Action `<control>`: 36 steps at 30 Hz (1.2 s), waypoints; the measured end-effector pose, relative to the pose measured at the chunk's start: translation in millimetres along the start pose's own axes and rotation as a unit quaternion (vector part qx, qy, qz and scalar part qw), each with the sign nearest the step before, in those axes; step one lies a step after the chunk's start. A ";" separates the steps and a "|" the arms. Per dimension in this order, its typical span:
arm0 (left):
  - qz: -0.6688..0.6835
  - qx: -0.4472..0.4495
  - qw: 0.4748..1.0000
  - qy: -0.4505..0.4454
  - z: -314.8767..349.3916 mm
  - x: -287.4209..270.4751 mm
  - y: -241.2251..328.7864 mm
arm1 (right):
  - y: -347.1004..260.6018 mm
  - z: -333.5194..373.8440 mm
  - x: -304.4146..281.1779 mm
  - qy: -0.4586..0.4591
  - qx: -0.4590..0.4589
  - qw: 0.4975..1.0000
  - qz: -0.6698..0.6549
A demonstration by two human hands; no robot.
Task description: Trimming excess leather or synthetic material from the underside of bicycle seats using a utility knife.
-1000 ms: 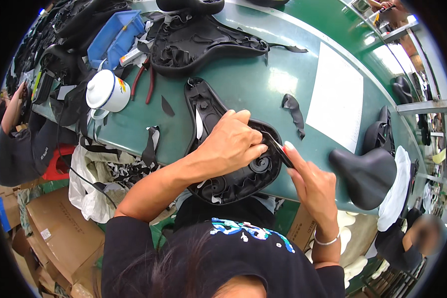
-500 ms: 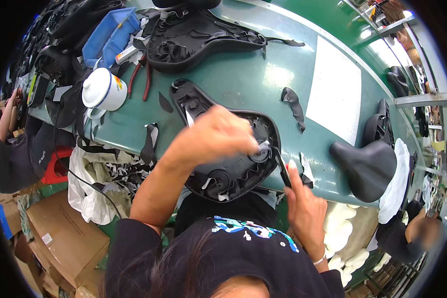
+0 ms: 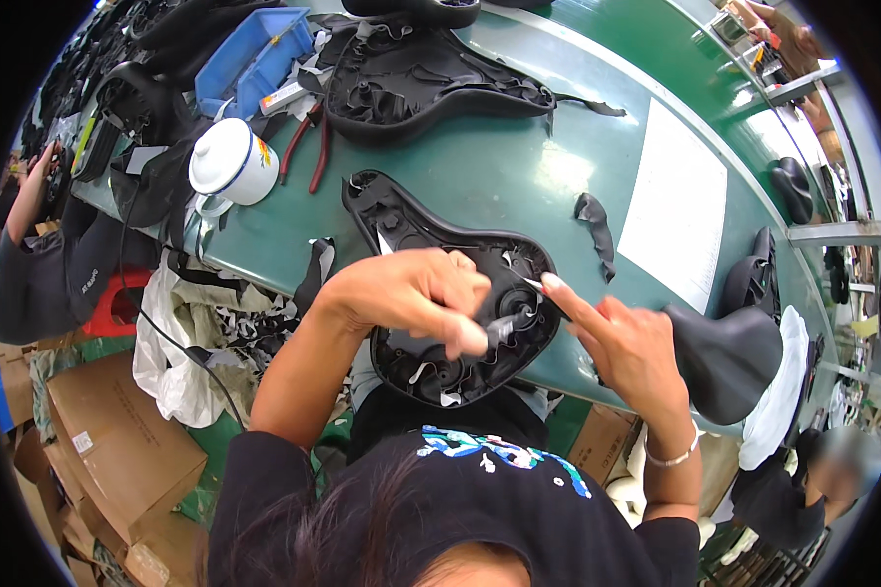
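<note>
A black bicycle saddle (image 3: 409, 217) lies underside up at the table's near edge, partly over my lap, with wrinkled cover edges and pale scraps inside. Above its middle is my left hand (image 3: 411, 296), its fingers curled into a pinch; a blurred greyish strip of cover material (image 3: 504, 330) shows at the thumb. At the saddle's right rim, my right hand (image 3: 631, 344) closes round a slim knife, whose pale thin blade (image 3: 533, 284) points into the saddle. My fingers hide most of its dark handle.
Another upturned saddle (image 3: 401, 93) lies beyond, with red-handled pliers (image 3: 320, 157), a white enamel mug (image 3: 233, 161) and a blue bin (image 3: 250, 64) to its left. Rightward are a black scrap (image 3: 595, 235), a paper sheet (image 3: 675, 201) and an upright saddle (image 3: 724, 357). A co-worker (image 3: 44, 264) is at left.
My left hand has dropped toward me and turned thumb-down over the saddle. My right hand has moved up and right, bringing the knife to the rim. The whole view has shifted slightly.
</note>
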State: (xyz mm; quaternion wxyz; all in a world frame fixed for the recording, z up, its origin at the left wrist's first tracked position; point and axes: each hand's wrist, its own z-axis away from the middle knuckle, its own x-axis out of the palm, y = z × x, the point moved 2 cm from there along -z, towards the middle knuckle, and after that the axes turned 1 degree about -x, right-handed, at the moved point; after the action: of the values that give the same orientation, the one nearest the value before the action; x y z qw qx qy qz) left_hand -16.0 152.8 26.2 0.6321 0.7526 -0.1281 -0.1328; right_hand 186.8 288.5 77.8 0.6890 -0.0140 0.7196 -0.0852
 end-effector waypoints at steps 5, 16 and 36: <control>0.051 -0.022 0.941 0.332 -14.3 15.2 9.2 | -18.2 52.1 11.3 -0.007 0.142 0.984 -0.108; 0.523 0.263 0.759 0.284 -38.2 -18.1 22.0 | -46.8 52.3 28.5 0.050 0.239 0.969 -0.038; -0.474 0.102 0.801 0.351 -60.0 -31.3 -12.7 | -12.3 16.8 34.6 0.130 0.217 0.957 -0.145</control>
State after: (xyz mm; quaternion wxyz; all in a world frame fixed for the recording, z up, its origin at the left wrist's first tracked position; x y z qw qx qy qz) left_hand -23.2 221.3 24.8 0.4114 0.7746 0.4626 -0.1290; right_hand 200.6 269.8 44.6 0.5564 0.0430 0.7574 -0.3390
